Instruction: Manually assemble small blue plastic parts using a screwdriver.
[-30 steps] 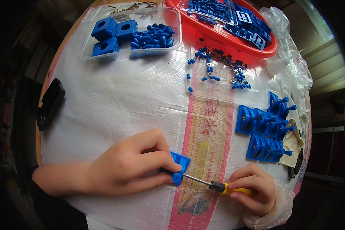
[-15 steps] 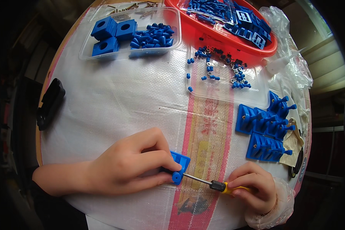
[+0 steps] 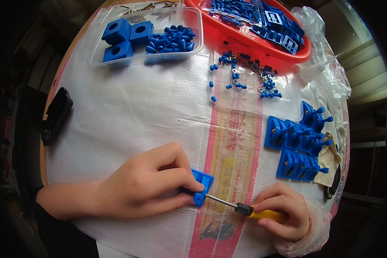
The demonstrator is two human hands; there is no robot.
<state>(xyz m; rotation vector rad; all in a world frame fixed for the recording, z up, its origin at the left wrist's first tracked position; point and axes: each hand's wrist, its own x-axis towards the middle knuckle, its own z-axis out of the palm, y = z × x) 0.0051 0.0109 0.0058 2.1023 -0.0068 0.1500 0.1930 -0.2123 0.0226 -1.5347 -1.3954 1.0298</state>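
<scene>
My left hand [image 3: 152, 182] pinches a small blue plastic part [image 3: 205, 179] against the table, thumb and forefinger closed on it; part of the piece is hidden under the fingers. A knob-like round end [image 3: 198, 198] sticks out at its near side. From the right, a screwdriver [image 3: 243, 209] with a yellow handle and black collar reaches the blue part with its metal shaft. Its tip meets the part beside my left fingertips, where the contact is hidden. My right hand [image 3: 286, 210] is wrapped round the yellow handle.
Several assembled blue parts [image 3: 296, 142] stand at right. A clear box [image 3: 148, 63] holds blue blocks and cones at far left. Small blue caps and rings lie on a clear lid [image 3: 283, 109], below a red basin [image 3: 245, 36] of blue parts. A black case [image 3: 56, 116] lies left.
My right fingers have shifted on the screwdriver, and more of its yellow handle shows. My left hand and the blue part have stayed in place.
</scene>
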